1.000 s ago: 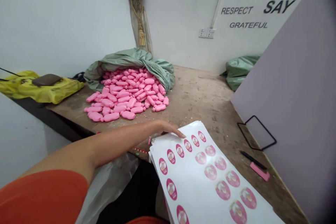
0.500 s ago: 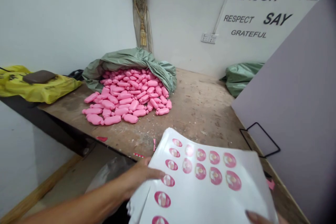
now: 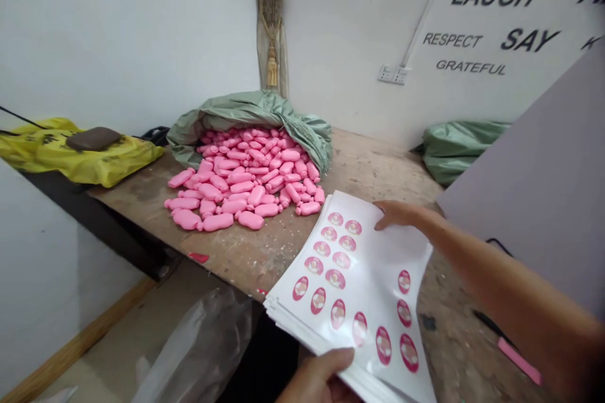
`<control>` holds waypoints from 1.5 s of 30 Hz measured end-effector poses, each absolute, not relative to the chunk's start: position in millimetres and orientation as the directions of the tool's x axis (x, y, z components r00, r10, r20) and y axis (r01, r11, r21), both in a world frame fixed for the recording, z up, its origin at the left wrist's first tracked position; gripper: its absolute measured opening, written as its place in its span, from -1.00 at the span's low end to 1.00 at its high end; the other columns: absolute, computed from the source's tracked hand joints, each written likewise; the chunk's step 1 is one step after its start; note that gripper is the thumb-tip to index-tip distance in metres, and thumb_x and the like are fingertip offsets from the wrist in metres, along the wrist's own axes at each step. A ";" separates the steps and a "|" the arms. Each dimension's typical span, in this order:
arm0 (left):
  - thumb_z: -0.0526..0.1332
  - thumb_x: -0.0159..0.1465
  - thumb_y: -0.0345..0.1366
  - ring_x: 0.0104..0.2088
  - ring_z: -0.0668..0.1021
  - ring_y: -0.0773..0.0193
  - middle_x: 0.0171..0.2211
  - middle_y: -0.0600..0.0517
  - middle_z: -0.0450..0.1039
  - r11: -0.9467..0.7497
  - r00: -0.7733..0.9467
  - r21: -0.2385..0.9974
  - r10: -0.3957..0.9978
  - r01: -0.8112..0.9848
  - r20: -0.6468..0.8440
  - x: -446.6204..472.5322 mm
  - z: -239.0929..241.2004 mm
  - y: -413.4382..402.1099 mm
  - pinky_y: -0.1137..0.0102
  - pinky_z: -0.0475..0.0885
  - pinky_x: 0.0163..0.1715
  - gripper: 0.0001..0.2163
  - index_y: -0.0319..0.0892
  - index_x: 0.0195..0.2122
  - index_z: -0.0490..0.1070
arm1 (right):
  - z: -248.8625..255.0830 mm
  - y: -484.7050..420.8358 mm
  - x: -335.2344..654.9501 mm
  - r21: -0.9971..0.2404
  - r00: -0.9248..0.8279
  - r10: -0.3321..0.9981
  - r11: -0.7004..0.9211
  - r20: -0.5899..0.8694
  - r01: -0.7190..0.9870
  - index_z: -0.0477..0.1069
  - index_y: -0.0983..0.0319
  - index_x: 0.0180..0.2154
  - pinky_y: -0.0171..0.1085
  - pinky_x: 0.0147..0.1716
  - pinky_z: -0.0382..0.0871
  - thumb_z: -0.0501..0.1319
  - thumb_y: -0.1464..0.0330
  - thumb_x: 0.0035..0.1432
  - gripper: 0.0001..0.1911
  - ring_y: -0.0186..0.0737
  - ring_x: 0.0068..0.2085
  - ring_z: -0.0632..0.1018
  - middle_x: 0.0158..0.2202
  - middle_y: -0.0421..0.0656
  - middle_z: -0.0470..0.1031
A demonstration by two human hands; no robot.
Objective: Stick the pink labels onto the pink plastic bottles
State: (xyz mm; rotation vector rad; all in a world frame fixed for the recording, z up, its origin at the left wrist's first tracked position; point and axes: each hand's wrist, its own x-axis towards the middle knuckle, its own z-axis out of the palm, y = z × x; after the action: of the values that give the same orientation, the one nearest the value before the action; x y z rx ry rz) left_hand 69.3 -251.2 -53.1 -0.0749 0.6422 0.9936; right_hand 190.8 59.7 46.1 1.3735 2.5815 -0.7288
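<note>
The bare right forearm (image 3: 491, 271) is slanting in from the right edge, its right hand (image 3: 399, 213) bending inward, fingers (image 3: 384, 205) pointing left and right thumb (image 3: 380, 224) angling down. The left hand (image 3: 314, 378) is showing low at centre, gripping, left thumb (image 3: 338, 359) lying uppermost and pointing rightward.

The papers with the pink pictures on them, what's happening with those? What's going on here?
A person is holding a stack of printed sheets with both hands. The left hand grips the near edge with its thumb on top, and the right hand holds the far edge. Pink pictures are printed on the top sheet. Past the stack, a heap of pink bottle-shaped pieces spills from an open green sack onto the brown table. Neither hand is touching those.
</note>
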 end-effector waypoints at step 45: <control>0.07 0.25 -0.03 -0.26 0.48 0.25 -0.23 0.07 0.53 -0.278 0.457 0.589 0.872 0.759 -0.177 -57.7 52.9 -127.8 0.50 0.23 -0.28 -0.65 -0.14 -0.19 0.51 | 56.3 -132.1 228.8 -0.504 -0.647 0.747 0.504 -0.152 0.701 0.44 0.21 -0.12 -0.28 -0.33 0.40 -0.02 0.39 0.22 -0.69 -0.18 -0.29 0.56 -0.25 -0.10 0.57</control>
State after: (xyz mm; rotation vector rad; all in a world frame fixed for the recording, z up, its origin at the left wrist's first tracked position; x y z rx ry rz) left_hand -57.7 -127.8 52.9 2.0949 1.3542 0.2388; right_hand 228.8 -132.1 56.3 1.3500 2.7977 -0.8737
